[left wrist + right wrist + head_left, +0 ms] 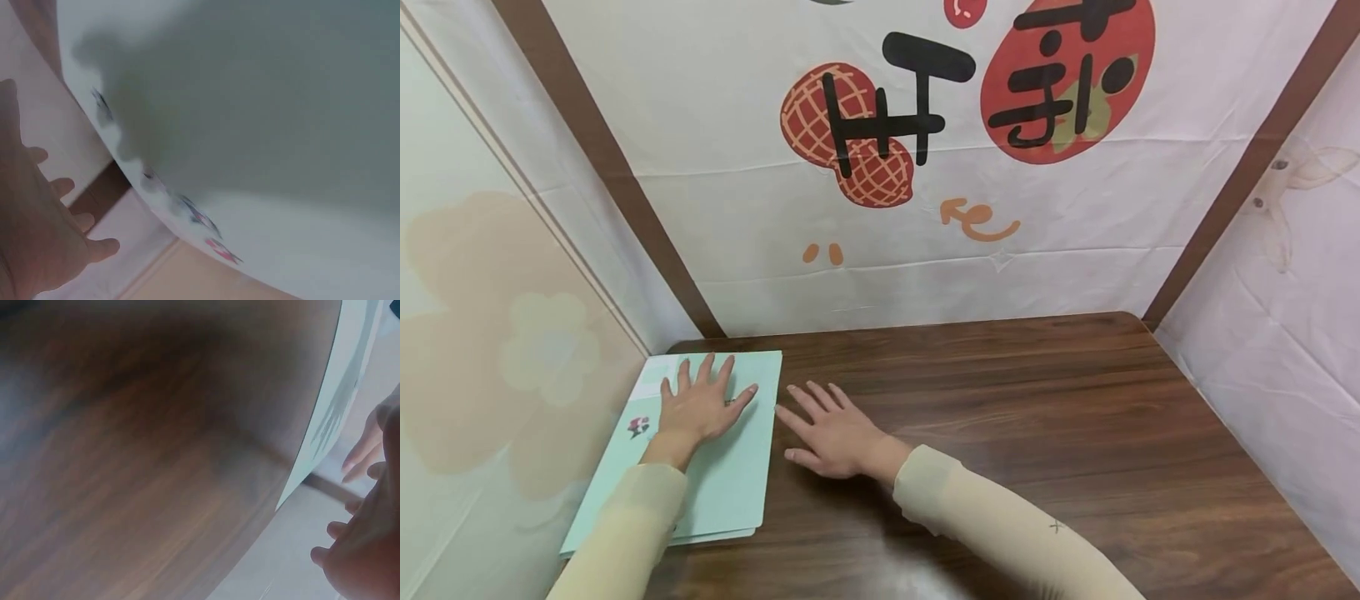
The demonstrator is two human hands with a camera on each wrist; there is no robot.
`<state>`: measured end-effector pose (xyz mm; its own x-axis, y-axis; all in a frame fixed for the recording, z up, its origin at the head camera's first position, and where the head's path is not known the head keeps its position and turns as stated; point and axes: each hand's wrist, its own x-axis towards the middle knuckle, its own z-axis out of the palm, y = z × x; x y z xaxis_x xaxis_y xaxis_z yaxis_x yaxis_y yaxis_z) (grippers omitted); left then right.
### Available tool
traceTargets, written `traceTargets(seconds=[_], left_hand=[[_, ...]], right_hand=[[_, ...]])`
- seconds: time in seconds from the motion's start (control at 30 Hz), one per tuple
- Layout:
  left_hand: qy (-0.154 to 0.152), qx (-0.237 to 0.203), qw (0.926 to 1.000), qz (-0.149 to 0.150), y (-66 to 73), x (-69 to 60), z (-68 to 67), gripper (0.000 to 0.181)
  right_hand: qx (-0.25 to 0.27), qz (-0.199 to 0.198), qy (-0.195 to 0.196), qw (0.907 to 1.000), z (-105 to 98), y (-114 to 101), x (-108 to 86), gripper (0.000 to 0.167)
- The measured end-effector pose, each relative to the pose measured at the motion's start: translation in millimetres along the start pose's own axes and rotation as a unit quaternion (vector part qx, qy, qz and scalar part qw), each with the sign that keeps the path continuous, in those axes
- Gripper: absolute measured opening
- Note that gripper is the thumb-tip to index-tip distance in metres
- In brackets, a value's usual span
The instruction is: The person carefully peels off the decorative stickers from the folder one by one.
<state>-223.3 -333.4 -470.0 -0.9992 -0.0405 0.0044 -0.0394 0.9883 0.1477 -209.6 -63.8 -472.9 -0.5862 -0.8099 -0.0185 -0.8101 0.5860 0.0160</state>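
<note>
On the left of the table lies a flat, pale green folder-like item (pixel 730 483) with a small pink and dark printed figure; its near edge shows more than one layer. My left hand (pixel 696 412) is over its upper part, fingers spread and straight, holding nothing. In the left wrist view that hand (pixel 47 219) shows beside the pale surface (pixel 300 244), with its shadow falling there. My right hand (pixel 842 433) is just right of the item's right edge, over the wood, fingers extended. The right wrist view shows the right hand (pixel 369 544) with nothing in its grasp.
A dark brown wood-grain table (pixel 1000 408) spreads to the right. White printed fabric (pixel 715 208) hangs along the back, with brown strips at its corners. A translucent panel with a flower print (pixel 490 350) stands close on the left, and more fabric (pixel 1285 333) on the right.
</note>
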Motion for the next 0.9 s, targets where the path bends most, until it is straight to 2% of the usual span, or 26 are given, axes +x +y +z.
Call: traceTargets(seconds=[0.3,0.5,0.7,0.9], left_hand=[[-0.013,0.000,0.9993,-0.034,-43.7,-19.0,-5.2,0.091],[-0.040,-0.018,0.9973,-0.059,-69.2,-31.8,-1.8,0.092],[-0.057,-0.023,0.9943,-0.087,-84.1,-35.4,3.6,0.094],[-0.061,-0.028,0.9931,-0.096,-88.8,-34.1,5.4,0.096]], right_hand=[[0.016,-0.052,-0.040,0.9977,0.9,-35.5,0.7,0.065],[-0.010,-0.079,-0.079,0.9937,7.5,-54.7,6.3,0.065],[-0.028,-0.104,-0.096,0.9896,14.5,-75.0,13.8,0.067],[-0.022,-0.102,-0.113,0.9882,20.1,-84.3,22.9,0.061]])
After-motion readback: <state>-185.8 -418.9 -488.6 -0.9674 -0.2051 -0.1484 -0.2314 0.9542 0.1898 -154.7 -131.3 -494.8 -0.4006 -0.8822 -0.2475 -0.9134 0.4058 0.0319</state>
